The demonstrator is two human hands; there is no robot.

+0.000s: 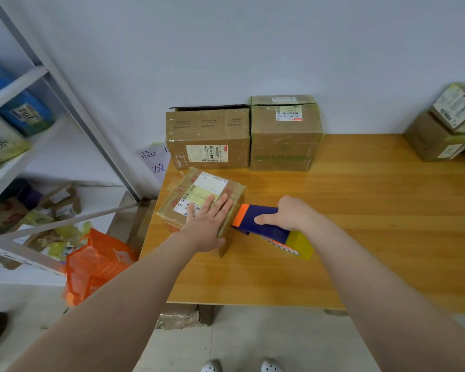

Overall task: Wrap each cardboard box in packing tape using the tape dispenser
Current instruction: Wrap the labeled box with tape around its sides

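Head view: a person stands at a wooden table (360, 210), both bare forearms reaching forward over it
Small box (191, 194): a flat cardboard parcel near the table's left edge, turned at an angle to that edge, glossy with tape, a white and yellow shipping label on top
Left hand (210, 221): lies palm down on the small box, fingers straight and close together, pressing on its top at the near right corner and partly covering the label
Right hand (287, 213): curled round the tape dispenser from above, thumb laid along its blue side; the other fingers are hidden behind the body
Tape dispenser (263, 224): blue body with an orange front edge, that edge touching the right side of the small box just beside the left fingertips
Tape roll (298, 245): yellowish, at the dispenser's rear end, low over the table
Open-topped box (208, 138): larger carton against the wall behind the small box, top flap ajar
Sealed box (285, 135): touching the open-topped box on its right, a label near its top
Stacked boxes (446, 124): far right end of the table, well apart from the hands
Shelving (65, 103): metal rack on the left holding parcels
Orange bag (97, 264): on the floor between the shelving and the table
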